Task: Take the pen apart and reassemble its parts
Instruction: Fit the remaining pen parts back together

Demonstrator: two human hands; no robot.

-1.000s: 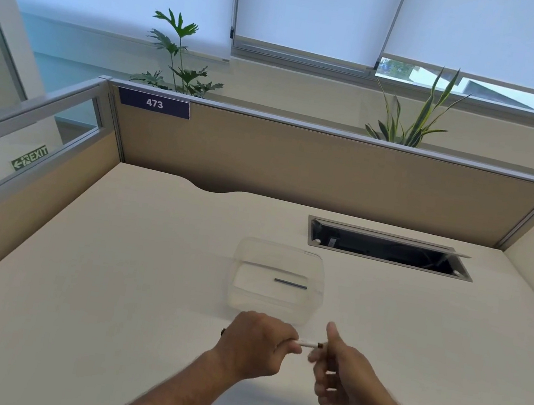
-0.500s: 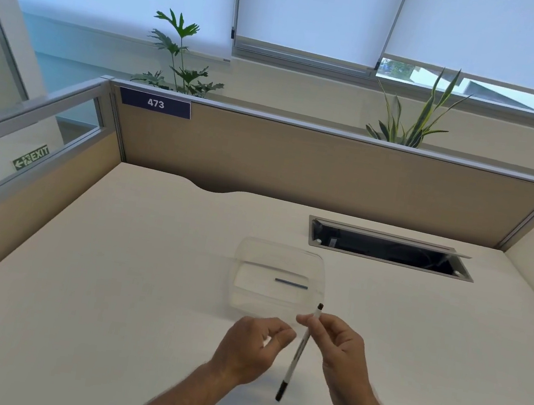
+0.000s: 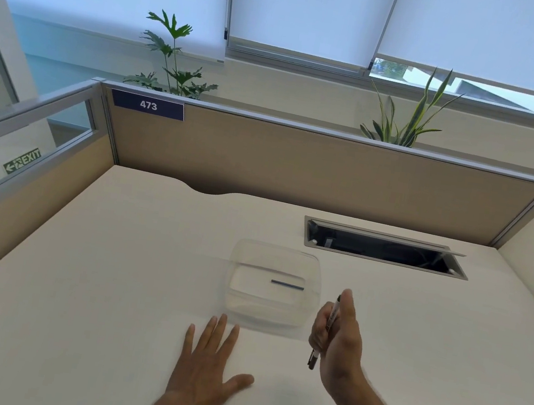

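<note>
Pen [image 3: 326, 329] stands near-upright, clenched in right hand [image 3: 337, 337]; left hand [image 3: 207, 363] lies flat, fingers spread, on desk [image 3: 108, 282].

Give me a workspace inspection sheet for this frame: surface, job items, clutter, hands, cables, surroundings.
Surface: cream desk, bare apart from the items below.
Job's things: pen in one piece, held tilted; thin dark rod lying in the clear container.
Clutter: nothing seen.
Grippers: left hand open, flat on the desk; right hand closed around the pen.
Cables: open desk cable tray; contents too dark to tell.
Surroundings: partition with label 473, two plants behind, blinds down.
</note>
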